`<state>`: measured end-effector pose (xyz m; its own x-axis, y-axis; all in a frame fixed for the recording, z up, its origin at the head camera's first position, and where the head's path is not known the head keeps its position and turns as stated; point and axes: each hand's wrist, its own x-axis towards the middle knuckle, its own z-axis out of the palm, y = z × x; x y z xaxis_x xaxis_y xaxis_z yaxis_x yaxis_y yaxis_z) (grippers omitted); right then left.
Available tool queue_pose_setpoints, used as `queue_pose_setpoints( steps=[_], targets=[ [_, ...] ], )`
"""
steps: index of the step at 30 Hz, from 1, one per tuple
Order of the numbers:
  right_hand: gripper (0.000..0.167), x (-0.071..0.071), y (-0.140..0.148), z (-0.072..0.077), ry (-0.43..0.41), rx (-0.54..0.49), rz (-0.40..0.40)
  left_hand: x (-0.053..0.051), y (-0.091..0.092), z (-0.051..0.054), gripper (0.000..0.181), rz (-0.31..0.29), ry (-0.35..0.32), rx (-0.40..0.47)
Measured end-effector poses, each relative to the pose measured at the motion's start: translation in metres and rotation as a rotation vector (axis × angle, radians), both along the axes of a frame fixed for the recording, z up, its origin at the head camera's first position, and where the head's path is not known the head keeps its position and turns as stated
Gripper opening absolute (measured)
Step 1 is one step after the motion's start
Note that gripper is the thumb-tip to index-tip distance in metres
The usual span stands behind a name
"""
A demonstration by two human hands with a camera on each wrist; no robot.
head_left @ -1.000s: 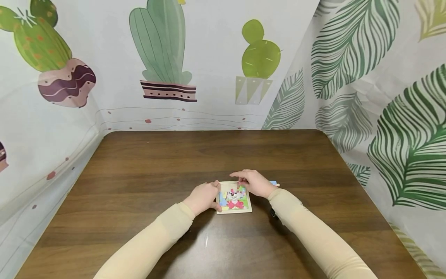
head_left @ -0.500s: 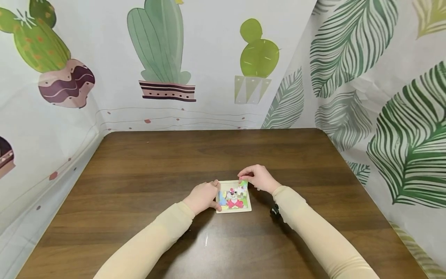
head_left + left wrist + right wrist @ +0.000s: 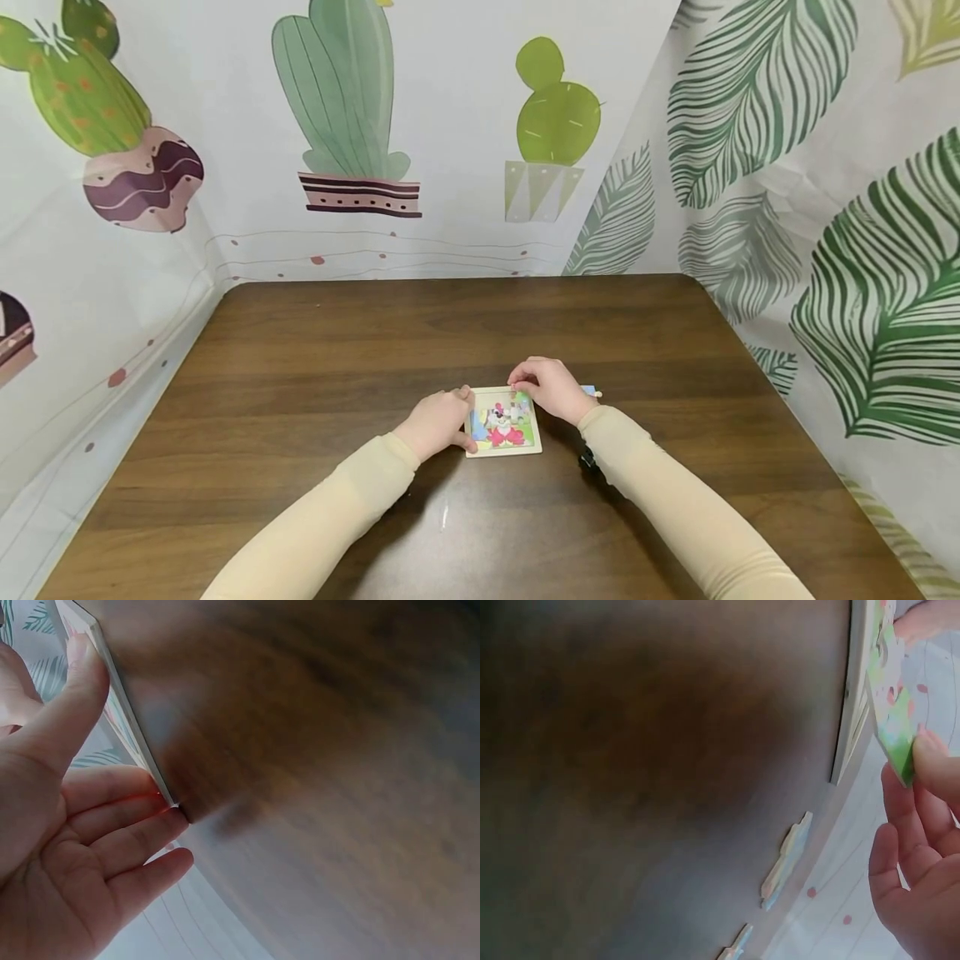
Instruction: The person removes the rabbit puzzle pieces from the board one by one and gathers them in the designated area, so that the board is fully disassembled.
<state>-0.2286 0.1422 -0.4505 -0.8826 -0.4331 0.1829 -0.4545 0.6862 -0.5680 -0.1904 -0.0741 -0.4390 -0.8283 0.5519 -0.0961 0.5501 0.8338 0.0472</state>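
A small jigsaw puzzle tray [image 3: 504, 453] with a pale wooden rim lies on the table, showing a cartoon animal in pink. My left hand [image 3: 437, 425] holds its left side, thumb by the near corner and fingers by the far one; the left wrist view shows thumb and fingers at the tray's edge [image 3: 142, 746]. At the far right corner my right hand [image 3: 553, 388] pinches a green puzzle piece [image 3: 900, 739] between thumb and fingers. That piece stands tilted over the tray in the right wrist view; its far end meets the picture, and whether it is seated I cannot tell.
Loose puzzle pieces lie on the brown table [image 3: 375, 333] right of the tray: a blue one [image 3: 590, 390] behind the right hand, and a pale blue piece [image 3: 787, 862] with another piece [image 3: 737, 945] in the right wrist view. Patterned cloth [image 3: 465, 125] hangs behind the table.
My right hand moved slightly right and away, with the green piece raised at the tray's corner, then came back left and the piece sits lower. The left hand has stayed on the tray.
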Motion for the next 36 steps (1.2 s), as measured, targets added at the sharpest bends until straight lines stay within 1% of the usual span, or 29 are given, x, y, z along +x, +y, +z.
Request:
queue_pose_setpoints(
  steps=[4,7,11,16,20,22,25,27,29,31,33,36],
  targets=[
    [0.005,0.002,-0.003,0.001,0.073,0.049,0.021,0.001,0.001,0.002,0.084,-0.003,0.001,-0.006],
    [0.004,0.002,-0.003,0.000,0.097,0.063,0.030,0.001,0.001,0.003,0.084,-0.001,-0.005,-0.007],
    [0.004,0.002,-0.001,-0.001,0.091,0.053,0.019,0.000,0.000,0.001,0.084,-0.005,-0.013,0.000],
    [0.005,0.001,-0.001,-0.002,0.080,0.056,0.016,-0.001,-0.002,0.000,0.081,-0.032,-0.013,0.023],
    [0.006,0.003,-0.001,-0.001,0.064,0.067,0.026,0.000,-0.004,0.002,0.080,-0.059,-0.034,0.043],
    [0.006,0.003,-0.002,0.000,0.062,0.076,0.028,0.001,-0.004,0.004,0.075,-0.084,-0.047,0.065],
    [0.006,0.003,-0.001,0.000,0.068,0.084,0.028,0.005,0.001,0.008,0.063,-0.152,-0.044,0.115],
    [0.006,0.002,0.000,-0.001,0.079,0.083,0.027,0.009,0.007,0.009,0.057,-0.219,-0.019,0.137],
    [0.005,0.002,0.001,-0.002,0.091,0.078,0.030,0.012,0.013,0.009,0.053,-0.279,0.019,0.137],
    [0.005,0.001,0.001,-0.003,0.102,0.072,0.036,0.015,0.019,0.006,0.053,-0.320,0.053,0.125],
    [0.005,0.001,0.002,-0.004,0.111,0.066,0.044,0.018,0.023,0.004,0.054,-0.340,0.075,0.109],
    [0.005,0.000,0.002,-0.006,0.116,0.064,0.047,0.019,0.025,0.000,0.057,-0.344,0.089,0.103]
  ],
)
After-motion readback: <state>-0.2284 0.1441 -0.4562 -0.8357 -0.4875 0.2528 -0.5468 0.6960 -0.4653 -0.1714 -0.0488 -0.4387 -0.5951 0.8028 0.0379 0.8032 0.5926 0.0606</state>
